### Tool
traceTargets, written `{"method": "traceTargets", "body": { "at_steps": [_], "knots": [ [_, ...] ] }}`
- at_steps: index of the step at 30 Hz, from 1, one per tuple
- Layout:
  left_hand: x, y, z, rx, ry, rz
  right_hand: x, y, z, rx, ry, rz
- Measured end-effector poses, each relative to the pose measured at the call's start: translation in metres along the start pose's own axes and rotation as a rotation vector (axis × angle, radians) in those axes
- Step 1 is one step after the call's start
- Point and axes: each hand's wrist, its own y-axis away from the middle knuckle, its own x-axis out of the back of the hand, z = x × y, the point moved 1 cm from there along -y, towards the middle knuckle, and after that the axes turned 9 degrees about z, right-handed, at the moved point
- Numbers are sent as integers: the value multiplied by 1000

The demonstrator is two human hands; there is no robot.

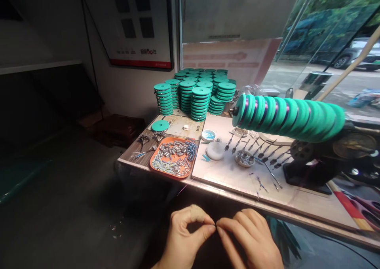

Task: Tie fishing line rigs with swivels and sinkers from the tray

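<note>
My left hand (190, 231) and my right hand (247, 237) meet in front of the table's near edge, thumbs and forefingers pinched tip to tip. Between the fingertips is a tiny dark bit, too small to name. A tan plaster or finger cover (197, 213) wraps my left forefinger. A thin pinkish line (182, 189) shows near the table edge, up and left of the hands; where it runs is unclear. Nearest on the table are an orange tray (154, 167) of metal weights, blue tubes and small metal parts, and several thin dark rigs (259, 182).
Stacks of green spools (200, 103) stand at the back. A row of green spools (285, 116) sits on a machine's shaft (234, 110) at right. Small bowls (245, 164), a white round pad (215, 150), a metal tool (273, 175) and scissors (366, 209) lie about the table.
</note>
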Motion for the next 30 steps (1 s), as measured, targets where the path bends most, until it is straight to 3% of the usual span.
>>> {"method": "traceTargets", "body": {
  "at_steps": [6,11,20,25,30],
  "knots": [
    [0,0,-2,-71,-11,-14,4,-3,1,88,39,-47],
    [1,0,-3,-161,-40,-17,1,-1,0,29,62,-7],
    [1,-1,-4,-201,-99,-10,-1,0,0,14,38,-38],
    [1,-1,-2,-213,-111,-8,1,0,5,118,70,-121],
    [2,0,-4,-228,-133,-12,-2,0,0,16,40,-28]
  ]
}}
